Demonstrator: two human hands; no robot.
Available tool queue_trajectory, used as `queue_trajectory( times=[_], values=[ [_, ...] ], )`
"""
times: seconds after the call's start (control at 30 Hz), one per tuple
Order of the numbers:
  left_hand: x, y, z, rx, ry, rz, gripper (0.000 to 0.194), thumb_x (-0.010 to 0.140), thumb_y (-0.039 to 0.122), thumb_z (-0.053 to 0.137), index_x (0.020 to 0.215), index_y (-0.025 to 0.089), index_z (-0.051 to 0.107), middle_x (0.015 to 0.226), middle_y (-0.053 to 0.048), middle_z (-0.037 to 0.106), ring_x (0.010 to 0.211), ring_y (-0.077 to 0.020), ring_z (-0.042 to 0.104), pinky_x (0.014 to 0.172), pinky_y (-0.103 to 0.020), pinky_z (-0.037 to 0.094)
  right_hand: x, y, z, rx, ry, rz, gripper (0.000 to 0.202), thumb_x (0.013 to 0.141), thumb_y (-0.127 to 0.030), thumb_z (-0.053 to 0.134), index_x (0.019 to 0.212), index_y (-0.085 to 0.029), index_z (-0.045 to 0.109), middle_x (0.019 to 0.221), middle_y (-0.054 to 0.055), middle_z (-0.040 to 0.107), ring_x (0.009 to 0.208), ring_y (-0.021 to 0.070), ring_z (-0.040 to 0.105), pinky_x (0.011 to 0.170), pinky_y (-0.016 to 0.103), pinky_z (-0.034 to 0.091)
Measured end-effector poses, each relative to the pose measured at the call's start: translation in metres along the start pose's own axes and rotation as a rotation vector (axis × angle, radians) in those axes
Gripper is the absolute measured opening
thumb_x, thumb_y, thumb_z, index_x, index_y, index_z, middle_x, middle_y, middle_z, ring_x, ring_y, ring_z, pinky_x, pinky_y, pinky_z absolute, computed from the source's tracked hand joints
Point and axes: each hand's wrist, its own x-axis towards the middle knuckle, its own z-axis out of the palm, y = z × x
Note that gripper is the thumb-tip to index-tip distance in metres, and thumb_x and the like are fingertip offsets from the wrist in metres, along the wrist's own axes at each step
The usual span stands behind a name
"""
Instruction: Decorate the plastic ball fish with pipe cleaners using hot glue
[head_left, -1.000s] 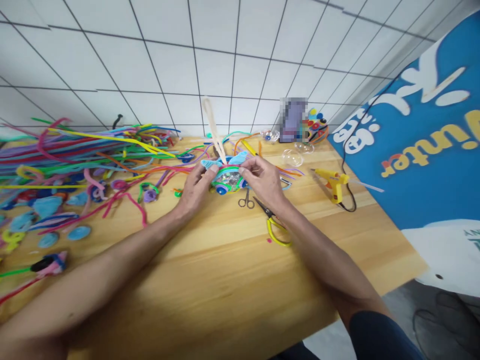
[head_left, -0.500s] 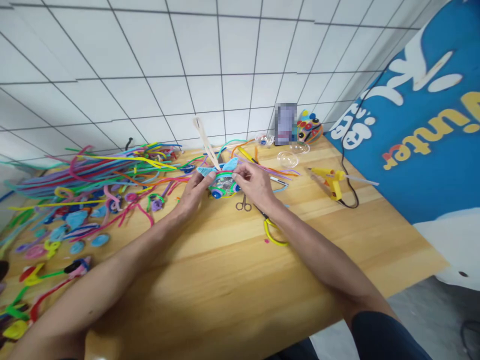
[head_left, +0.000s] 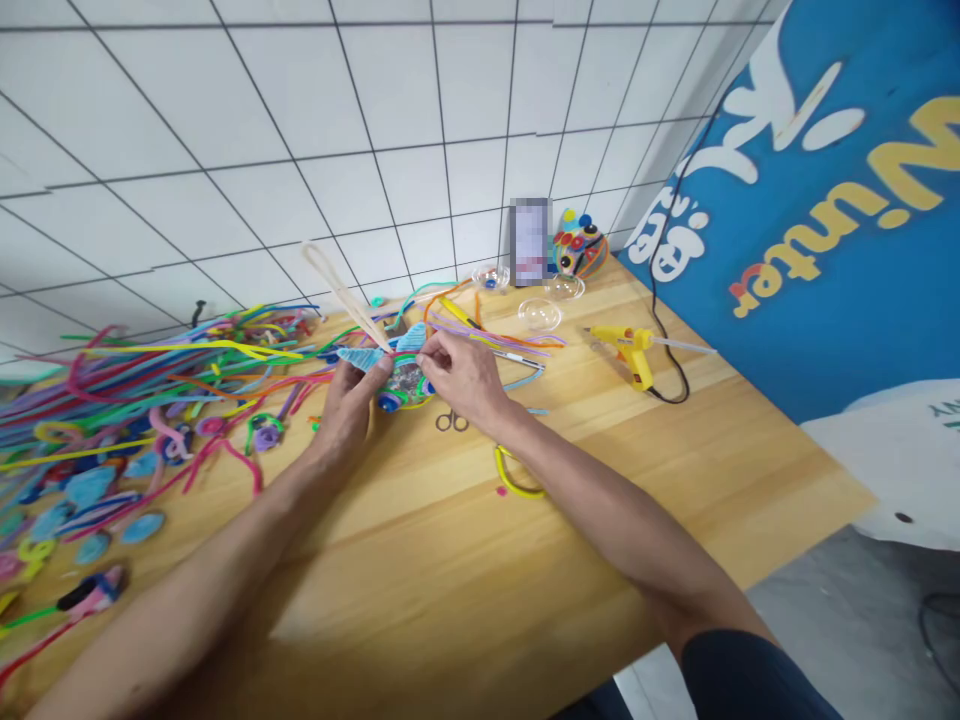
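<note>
A clear plastic ball (head_left: pixel 409 381) trimmed with coiled pipe cleaners is between my hands, just above or on the table. Two light-blue ear shapes (head_left: pixel 410 340) stick up from its top, and a cream cord loop (head_left: pixel 345 290) leans up and left from between them. My left hand (head_left: pixel 349 400) is closed on the ball's left side, thumb near the base of the loop. With fingers pinched, my right hand (head_left: pixel 463 375) grips the upper right rim, hiding part of the ball. Small scissors (head_left: pixel 451 422) lie just below, and yellow-handled scissors (head_left: pixel 516 478) lie under my right forearm.
Many pipe cleaners (head_left: pixel 172 365) and coiled pieces spread over the left side. A phone (head_left: pixel 530 242) leans on the tiled wall beside a decorated ball (head_left: pixel 579 245). Clear plastic half-shells (head_left: pixel 540 315) sit in front. A corded yellow glue gun (head_left: pixel 634 352) stands to the right.
The view has swung to the right, so everything sits further left in the picture. Both hands stay on the ball, and the cord loop leans further left.
</note>
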Motion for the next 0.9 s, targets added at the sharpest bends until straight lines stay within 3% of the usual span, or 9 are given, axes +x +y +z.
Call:
queue_trajectory(
  times=[0.23, 0.37, 0.5, 0.77, 0.9],
  values=[
    [-0.002, 0.001, 0.003, -0.046, 0.038, -0.029, 0.041, 0.086, 0.055, 0.085, 0.106, 0.023, 0.069, 0.114, -0.005, 0.079, 0.109, -0.0267, 0.075, 0.095, -0.041, 0.061, 0.002, 0.004, -0.005, 0.106, -0.059, 0.006, 0.008, 0.095, -0.02, 0.066, 0.088, -0.023, 0.067, 0.078, -0.001, 0.072, 0.075, 0.0165, 0.068, 0.073, 0.029, 0.05],
    [-0.001, -0.001, 0.003, -0.097, 0.026, -0.037, 0.042, 0.086, 0.055, 0.085, 0.105, 0.023, 0.066, 0.111, -0.004, 0.078, 0.104, -0.0246, 0.075, 0.091, -0.039, 0.061, 0.005, 0.012, -0.008, 0.181, -0.089, 0.013, 0.006, 0.09, -0.018, 0.064, 0.091, -0.023, 0.067, 0.077, -0.003, 0.07, 0.072, 0.0153, 0.066, 0.071, 0.028, 0.052],
    [-0.001, -0.005, -0.001, -0.031, 0.023, -0.014, 0.042, 0.088, 0.056, 0.082, 0.11, 0.024, 0.066, 0.113, -0.004, 0.077, 0.105, -0.0237, 0.073, 0.091, -0.037, 0.059, 0.005, 0.015, -0.007, 0.135, -0.059, -0.066, 0.006, 0.088, -0.018, 0.063, 0.087, -0.023, 0.066, 0.074, -0.002, 0.067, 0.07, 0.0158, 0.064, 0.071, 0.03, 0.052],
    [-0.002, -0.009, -0.003, -0.03, 0.022, -0.028, 0.044, 0.086, 0.058, 0.083, 0.111, 0.024, 0.069, 0.111, -0.003, 0.076, 0.104, -0.0235, 0.072, 0.092, -0.037, 0.059, 0.002, 0.013, -0.012, -0.078, -0.043, -0.272, 0.011, 0.093, -0.017, 0.06, 0.091, -0.026, 0.065, 0.087, 0.003, 0.073, 0.083, 0.0204, 0.069, 0.083, 0.036, 0.056],
    [-0.001, -0.007, -0.002, -0.001, 0.002, -0.019, 0.049, 0.085, 0.061, 0.082, 0.115, 0.024, 0.069, 0.116, -0.005, 0.077, 0.109, -0.0259, 0.073, 0.095, -0.039, 0.058, 0.002, 0.011, -0.013, -0.145, -0.069, -0.286, 0.014, 0.094, -0.015, 0.058, 0.09, -0.026, 0.065, 0.087, 0.003, 0.075, 0.083, 0.0205, 0.069, 0.084, 0.036, 0.055]
  ],
)
